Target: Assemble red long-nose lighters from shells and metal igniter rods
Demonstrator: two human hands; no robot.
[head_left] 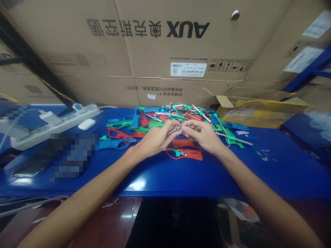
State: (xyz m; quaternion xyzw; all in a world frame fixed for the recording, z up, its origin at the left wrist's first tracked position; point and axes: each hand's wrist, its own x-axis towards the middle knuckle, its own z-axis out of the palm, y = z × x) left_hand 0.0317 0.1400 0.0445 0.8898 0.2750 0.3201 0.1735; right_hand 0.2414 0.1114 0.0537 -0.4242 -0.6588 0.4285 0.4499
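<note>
My left hand (157, 137) and my right hand (203, 136) meet above the middle of the blue table, fingertips close together. Between them is a small thin part (177, 129), silvery and pale; its exact kind is too small to make out. The left thumb and fingers are closed on it, and the right fingers pinch at its other side. Just below lies a red lighter handle shell (195, 155) with a green trigger and wire inside. Behind the hands spreads a pile of red, green and blue handle shells (136, 119) with metal tubes (199, 112) and wires.
A white power strip (62, 124) with plugs and a white earbud case (87, 124) are at the left, near a dark phone (31, 167). An open carton with yellow tape (248, 115) stands back right. Small pale bits (264, 158) lie before it. Large cardboard (155, 48) walls the back.
</note>
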